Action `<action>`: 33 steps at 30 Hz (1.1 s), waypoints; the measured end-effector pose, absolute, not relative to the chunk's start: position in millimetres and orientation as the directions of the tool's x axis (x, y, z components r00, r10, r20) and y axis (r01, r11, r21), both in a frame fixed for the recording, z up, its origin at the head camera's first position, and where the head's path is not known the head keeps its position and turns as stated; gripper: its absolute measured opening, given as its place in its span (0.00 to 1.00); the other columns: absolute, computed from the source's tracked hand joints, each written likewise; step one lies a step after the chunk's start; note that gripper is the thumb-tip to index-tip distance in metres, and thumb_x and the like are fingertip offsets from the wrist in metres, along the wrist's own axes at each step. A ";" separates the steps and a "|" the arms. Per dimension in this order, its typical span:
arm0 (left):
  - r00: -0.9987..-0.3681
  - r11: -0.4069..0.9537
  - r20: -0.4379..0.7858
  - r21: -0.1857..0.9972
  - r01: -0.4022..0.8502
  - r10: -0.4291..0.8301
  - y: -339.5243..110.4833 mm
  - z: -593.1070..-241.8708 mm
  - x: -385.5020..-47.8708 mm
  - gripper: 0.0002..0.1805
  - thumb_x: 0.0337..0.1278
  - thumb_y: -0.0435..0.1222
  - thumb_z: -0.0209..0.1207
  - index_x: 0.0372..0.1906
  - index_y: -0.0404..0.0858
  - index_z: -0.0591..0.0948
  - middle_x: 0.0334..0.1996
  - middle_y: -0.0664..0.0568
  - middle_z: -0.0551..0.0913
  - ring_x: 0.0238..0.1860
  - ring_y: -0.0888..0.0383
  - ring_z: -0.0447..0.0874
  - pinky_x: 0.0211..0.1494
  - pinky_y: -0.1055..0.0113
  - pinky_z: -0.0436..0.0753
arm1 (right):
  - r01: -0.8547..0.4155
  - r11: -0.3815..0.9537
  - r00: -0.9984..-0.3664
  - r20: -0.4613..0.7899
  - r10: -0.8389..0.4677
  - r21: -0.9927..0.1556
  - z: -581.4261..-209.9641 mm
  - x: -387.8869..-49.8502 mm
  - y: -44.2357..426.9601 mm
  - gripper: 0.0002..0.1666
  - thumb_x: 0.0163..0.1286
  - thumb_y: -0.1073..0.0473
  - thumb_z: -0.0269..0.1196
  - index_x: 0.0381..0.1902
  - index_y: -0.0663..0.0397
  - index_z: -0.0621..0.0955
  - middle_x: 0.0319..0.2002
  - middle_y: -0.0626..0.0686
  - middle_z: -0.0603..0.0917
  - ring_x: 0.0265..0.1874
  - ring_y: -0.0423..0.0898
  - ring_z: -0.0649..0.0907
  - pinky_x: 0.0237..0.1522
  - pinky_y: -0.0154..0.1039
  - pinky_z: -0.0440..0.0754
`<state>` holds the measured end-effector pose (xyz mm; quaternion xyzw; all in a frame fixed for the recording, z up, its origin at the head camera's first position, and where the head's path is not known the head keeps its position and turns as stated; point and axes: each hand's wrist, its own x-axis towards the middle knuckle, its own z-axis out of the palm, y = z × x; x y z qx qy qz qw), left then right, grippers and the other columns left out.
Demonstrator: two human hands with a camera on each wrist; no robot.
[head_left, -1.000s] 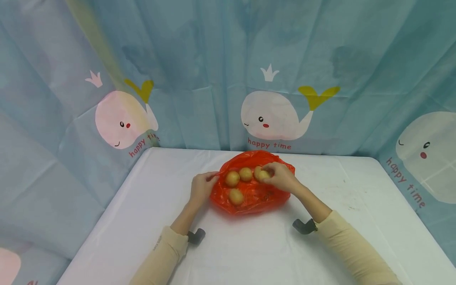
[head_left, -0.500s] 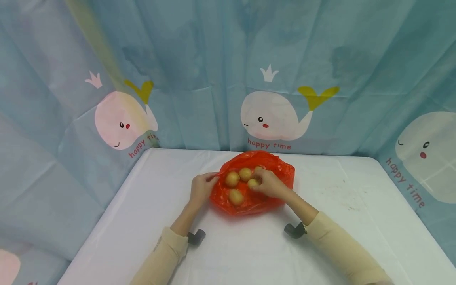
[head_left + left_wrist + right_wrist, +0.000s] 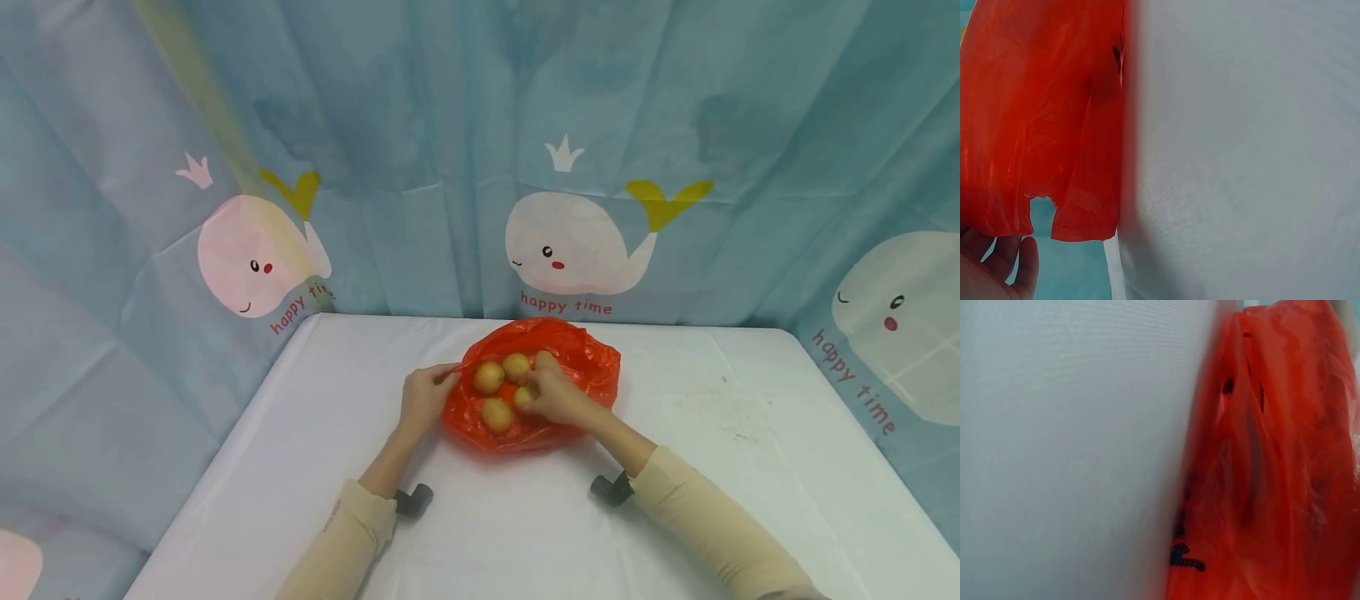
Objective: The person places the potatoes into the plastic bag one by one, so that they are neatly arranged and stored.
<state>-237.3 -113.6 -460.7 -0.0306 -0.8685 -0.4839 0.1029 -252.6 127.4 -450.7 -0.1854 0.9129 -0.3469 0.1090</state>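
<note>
A red plastic bag (image 3: 577, 425) lies open on the table, with several round yellow-brown potatoes inside. My left hand (image 3: 424, 398) pinches the left rim of the bag; in the left wrist view its fingers (image 3: 1027, 262) sit at the bag's lower edge. Over the bag's middle, my right hand (image 3: 558, 398) holds a potato (image 3: 522, 398), partly hidden by the fingers. Left of it are one potato (image 3: 489, 377) and a lower one (image 3: 496, 415); another potato (image 3: 516, 367) lies above. A further potato (image 3: 546, 361) shows behind the right hand. The right wrist view shows only bag and tablecloth.
A white cloth covers the table (image 3: 720, 417), with small dark marks on its right side. Behind and beside it hangs a blue curtain (image 3: 420, 242) printed with whales. Dark wrist-worn devices (image 3: 414, 501) jut from both sleeves.
My right hand has moved left and slightly toward me inside the bag, carrying the potato close to the others. The left hand has stayed at the bag's rim.
</note>
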 end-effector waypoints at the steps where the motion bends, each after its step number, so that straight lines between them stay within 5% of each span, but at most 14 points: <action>1: -0.977 0.529 0.208 0.835 0.154 -0.045 -113.7 -460.8 -237.3 0.13 0.64 0.36 0.60 0.49 0.37 0.86 0.44 0.45 0.89 0.51 0.48 0.85 0.57 0.53 0.83 | -0.261 0.694 -0.908 -0.074 -0.413 -0.671 -451.4 -252.6 126.8 0.26 0.59 0.59 0.71 0.56 0.58 0.81 0.48 0.52 0.74 0.44 0.47 0.76 0.43 0.39 0.85; 13: -0.975 0.529 0.216 0.833 0.161 -0.043 -113.0 -457.7 -235.3 0.12 0.64 0.35 0.60 0.48 0.36 0.86 0.44 0.44 0.89 0.50 0.48 0.85 0.57 0.54 0.83 | -0.286 0.702 -0.896 -0.076 -0.437 -0.653 -456.8 -255.4 126.5 0.26 0.59 0.56 0.71 0.56 0.56 0.81 0.40 0.49 0.79 0.37 0.45 0.79 0.40 0.36 0.85; 22: -0.976 0.535 0.213 0.829 0.164 -0.031 -114.6 -458.9 -236.6 0.13 0.64 0.36 0.60 0.49 0.37 0.86 0.44 0.46 0.89 0.50 0.48 0.86 0.57 0.54 0.83 | -0.280 0.696 -0.902 -0.066 -0.426 -0.661 -451.7 -251.5 128.0 0.29 0.60 0.54 0.71 0.58 0.56 0.80 0.46 0.50 0.76 0.41 0.45 0.78 0.44 0.38 0.85; 29: -0.979 0.528 0.201 0.835 0.153 -0.036 -115.3 -460.5 -236.7 0.13 0.64 0.37 0.60 0.50 0.38 0.86 0.45 0.46 0.89 0.51 0.49 0.85 0.57 0.54 0.83 | -0.317 0.678 -0.900 -0.016 -0.436 -0.663 -444.6 -248.7 134.0 0.24 0.63 0.49 0.68 0.52 0.57 0.82 0.39 0.56 0.75 0.40 0.49 0.77 0.36 0.35 0.79; 33: -0.983 0.528 0.184 0.837 0.141 -0.029 -114.6 -459.5 -235.8 0.13 0.64 0.38 0.60 0.51 0.39 0.86 0.46 0.47 0.88 0.51 0.50 0.85 0.57 0.55 0.83 | -0.327 0.678 -0.905 0.013 -0.425 -0.659 -441.3 -246.5 140.2 0.26 0.63 0.47 0.68 0.54 0.56 0.82 0.43 0.57 0.81 0.46 0.52 0.79 0.43 0.39 0.84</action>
